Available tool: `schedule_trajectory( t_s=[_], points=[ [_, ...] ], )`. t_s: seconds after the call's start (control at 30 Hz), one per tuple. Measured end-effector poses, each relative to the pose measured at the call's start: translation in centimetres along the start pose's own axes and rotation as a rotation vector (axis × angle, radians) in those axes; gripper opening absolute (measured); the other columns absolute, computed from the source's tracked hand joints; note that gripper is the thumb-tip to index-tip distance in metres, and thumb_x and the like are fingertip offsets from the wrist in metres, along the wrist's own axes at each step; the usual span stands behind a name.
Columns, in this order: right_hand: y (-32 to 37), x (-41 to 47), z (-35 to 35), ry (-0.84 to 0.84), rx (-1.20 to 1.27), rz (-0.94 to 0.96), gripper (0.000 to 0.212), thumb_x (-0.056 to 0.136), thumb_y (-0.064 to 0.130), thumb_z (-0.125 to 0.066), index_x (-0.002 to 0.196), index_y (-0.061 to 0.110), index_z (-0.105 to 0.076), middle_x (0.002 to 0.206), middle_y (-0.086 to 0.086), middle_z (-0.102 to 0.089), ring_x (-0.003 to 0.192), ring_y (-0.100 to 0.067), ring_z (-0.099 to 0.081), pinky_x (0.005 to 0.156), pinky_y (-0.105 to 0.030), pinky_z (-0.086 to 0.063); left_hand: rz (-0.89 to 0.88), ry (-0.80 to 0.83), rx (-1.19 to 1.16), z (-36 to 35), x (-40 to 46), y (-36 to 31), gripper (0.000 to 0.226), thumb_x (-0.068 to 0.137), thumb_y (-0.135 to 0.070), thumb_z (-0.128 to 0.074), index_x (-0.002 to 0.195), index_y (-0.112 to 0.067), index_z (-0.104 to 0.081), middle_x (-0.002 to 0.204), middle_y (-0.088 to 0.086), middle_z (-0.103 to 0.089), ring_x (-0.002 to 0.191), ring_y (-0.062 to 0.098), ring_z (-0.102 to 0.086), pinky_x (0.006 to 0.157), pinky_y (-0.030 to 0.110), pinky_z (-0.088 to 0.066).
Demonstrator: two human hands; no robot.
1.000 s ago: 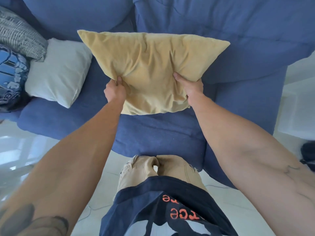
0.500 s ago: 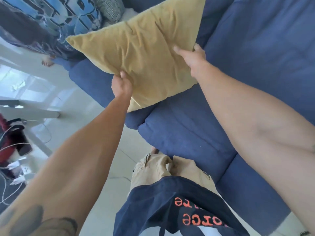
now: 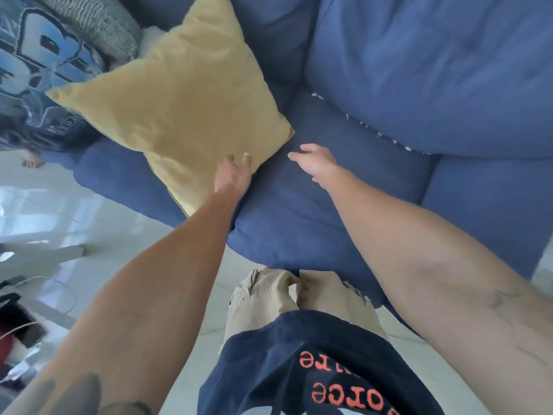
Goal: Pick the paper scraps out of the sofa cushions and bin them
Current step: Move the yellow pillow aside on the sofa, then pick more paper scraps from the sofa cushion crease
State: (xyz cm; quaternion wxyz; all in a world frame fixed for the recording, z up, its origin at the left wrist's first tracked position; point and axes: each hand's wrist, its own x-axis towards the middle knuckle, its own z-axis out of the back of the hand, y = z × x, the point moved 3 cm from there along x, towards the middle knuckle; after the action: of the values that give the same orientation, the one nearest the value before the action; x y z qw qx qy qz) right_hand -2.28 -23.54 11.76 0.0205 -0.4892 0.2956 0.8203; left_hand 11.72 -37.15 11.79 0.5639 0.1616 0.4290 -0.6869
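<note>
The paper scraps (image 3: 374, 130) I'm after lie strung as small white flecks along the crease where the seat cushion (image 3: 314, 211) meets the big back cushion (image 3: 434, 70), to the right of where I'm reaching. My right hand (image 3: 315, 164) hovers spread and empty over the seat, fingers loose, well short of that crease. My left hand (image 3: 233, 175) rests flat and unclenched on the lower edge of the yellow pillow (image 3: 179, 106), which lies tilted on the left part of the sofa. No bin shows in view. The flecks look tiny and light, so I'd judge a careless swipe could push them deeper into the gap, or pinching could tear them.
</note>
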Motion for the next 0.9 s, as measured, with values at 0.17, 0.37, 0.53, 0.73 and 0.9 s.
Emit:
schedule_trajectory(
  t_s=[0.17,0.37,0.53,0.73,0.9],
  points=[
    [-3.6,2.7,2.9,-0.104,0.108,-0.041,0.056,0.092,0.044,-0.061,0.144,0.028,-0.048,0.146,0.004,-0.049,0.131,-0.017,-0.048,0.104,-0.027,-0.040,-0.118,0.120,0.184,-4.9,2.3,-4.0,0.063,0.103,-0.050,-0.033,0.152,-0.010,-0.031,0.153,0.014,-0.040,0.142,0.032,-0.036,0.116,0.040,-0.028],
    [-6.6,8.4,4.1,-0.253,0.148,-0.033,0.053,0.095,0.047,-0.056,0.144,0.030,-0.047,0.148,0.005,-0.048,0.135,-0.016,-0.045,0.097,-0.025,-0.039,-0.249,0.196,0.362,-10.5,7.0,-7.7,0.064,0.102,-0.052,-0.035,0.152,-0.012,-0.031,0.155,0.010,-0.038,0.142,0.030,-0.036,0.115,0.039,-0.029],
    [-8.3,14.9,4.0,-0.321,0.090,0.025,0.057,0.094,0.047,-0.056,0.147,0.030,-0.041,0.152,0.003,-0.042,0.138,-0.018,-0.041,0.107,-0.034,-0.041,-0.340,0.205,0.418,-14.6,12.5,-9.6,0.066,0.101,-0.054,-0.035,0.153,-0.015,-0.028,0.159,0.003,-0.032,0.142,0.026,-0.037,0.112,0.038,-0.032],
    [-7.5,23.4,3.7,-0.366,-0.302,0.212,0.069,0.096,0.050,-0.052,0.156,0.029,-0.024,0.167,-0.003,-0.009,0.154,-0.025,-0.003,0.124,-0.048,-0.014,-0.487,0.140,0.379,-18.9,20.1,-12.4,0.070,0.101,-0.049,-0.042,0.156,-0.011,-0.020,0.166,0.005,-0.011,0.152,0.019,-0.013,0.122,0.034,-0.017],
    [-10.2,27.9,0.5,-0.456,-0.559,0.287,0.085,0.085,0.073,-0.046,0.156,0.043,-0.009,0.167,-0.004,0.003,0.153,-0.032,0.001,0.121,-0.060,-0.006,-0.600,0.007,0.394,-21.1,25.8,-13.8,0.075,0.099,-0.049,-0.046,0.156,-0.007,-0.018,0.166,0.007,-0.009,0.153,0.018,-0.010,0.121,0.031,-0.017]
  ],
)
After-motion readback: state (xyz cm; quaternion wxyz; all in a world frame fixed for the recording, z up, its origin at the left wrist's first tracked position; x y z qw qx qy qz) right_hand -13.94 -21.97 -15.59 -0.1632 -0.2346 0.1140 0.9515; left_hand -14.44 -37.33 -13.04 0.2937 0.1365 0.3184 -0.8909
